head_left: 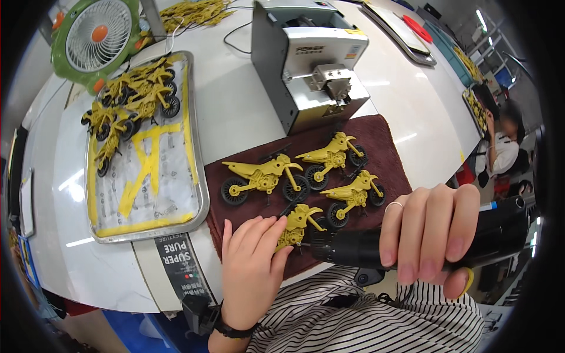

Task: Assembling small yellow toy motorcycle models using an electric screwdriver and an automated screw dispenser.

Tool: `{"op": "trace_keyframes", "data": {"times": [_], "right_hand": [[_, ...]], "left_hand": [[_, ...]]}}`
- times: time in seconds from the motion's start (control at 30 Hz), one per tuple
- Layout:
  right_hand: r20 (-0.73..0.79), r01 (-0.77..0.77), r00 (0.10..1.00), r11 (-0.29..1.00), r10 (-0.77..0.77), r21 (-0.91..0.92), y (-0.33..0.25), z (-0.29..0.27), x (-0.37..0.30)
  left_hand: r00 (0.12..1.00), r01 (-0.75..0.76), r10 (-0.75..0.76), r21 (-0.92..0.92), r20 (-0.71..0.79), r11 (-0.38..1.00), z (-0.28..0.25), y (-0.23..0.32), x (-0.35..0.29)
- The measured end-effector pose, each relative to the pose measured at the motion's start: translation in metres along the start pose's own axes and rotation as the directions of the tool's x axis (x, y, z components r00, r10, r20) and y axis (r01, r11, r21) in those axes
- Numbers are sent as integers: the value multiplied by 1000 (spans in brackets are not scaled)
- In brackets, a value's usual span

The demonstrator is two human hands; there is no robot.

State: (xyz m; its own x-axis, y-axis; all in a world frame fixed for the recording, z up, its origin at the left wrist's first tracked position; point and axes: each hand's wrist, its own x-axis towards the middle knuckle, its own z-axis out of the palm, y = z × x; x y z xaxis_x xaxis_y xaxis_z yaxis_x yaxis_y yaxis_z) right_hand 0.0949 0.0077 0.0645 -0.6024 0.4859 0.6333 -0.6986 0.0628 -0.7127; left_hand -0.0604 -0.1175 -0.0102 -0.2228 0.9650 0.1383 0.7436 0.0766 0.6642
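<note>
Your left hand (pixel 250 267) lies flat on the yellow toy motorcycle (pixel 297 226) at the near edge of the dark red cloth (pixel 376 132), fingers (pixel 266 232) held close together and pressing the toy's rear half down, the front wheel poking out toward the right. Your right hand (pixel 429 232) is wrapped around a black electric screwdriver (pixel 412 241), fingers curled tight over its barrel, a ring on one finger and a yellow band showing at the thumb. The screwdriver lies crosswise in front of you, its tip end pointing left, right up against the motorcycle under your left hand; whether the bit touches the toy, you cannot tell from here.

Three more yellow motorcycles stand on the cloth just beyond: a large one (pixel 262 176) to the left, one (pixel 332 156) farther back, one (pixel 353 197) to the right near your knuckles. Left of the cloth sits a metal tray (pixel 197 153) with yellow tape strips on its floor and a heap of finished motorcycles (pixel 135 97) at its far end. Behind the cloth stands a grey box-shaped machine (pixel 306 65), and a green desk fan (pixel 97 38) sits at the far left corner of the white table (pixel 235 100). Another person (pixel 500 141) works at the far right.
</note>
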Motion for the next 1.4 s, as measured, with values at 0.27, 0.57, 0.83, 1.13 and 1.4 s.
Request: {"op": "trace_keyframes", "data": {"times": [0.27, 0.57, 0.83, 1.13, 1.4], "right_hand": [[-38, -50, 998, 992, 46, -113, 12, 14, 8], [-43, -82, 996, 990, 78, -118, 7, 16, 6], [-93, 7, 996, 994, -17, -112, -2, 14, 14], [-193, 62, 978, 992, -82, -106, -28, -4, 35], [-146, 92, 984, 995, -97, -47, -37, -27, 39]], "left_hand": [[998, -18, 15, -44, -61, 999, 2, -5, -4], [998, -27, 24, -47, -58, 999, 4, -7, -5], [998, -41, 38, -64, -48, 997, 2, -2, -1], [999, -29, 27, -63, -35, 998, -6, 0, -2], [999, -24, 21, -77, -45, 997, -4, -2, -5]]}}
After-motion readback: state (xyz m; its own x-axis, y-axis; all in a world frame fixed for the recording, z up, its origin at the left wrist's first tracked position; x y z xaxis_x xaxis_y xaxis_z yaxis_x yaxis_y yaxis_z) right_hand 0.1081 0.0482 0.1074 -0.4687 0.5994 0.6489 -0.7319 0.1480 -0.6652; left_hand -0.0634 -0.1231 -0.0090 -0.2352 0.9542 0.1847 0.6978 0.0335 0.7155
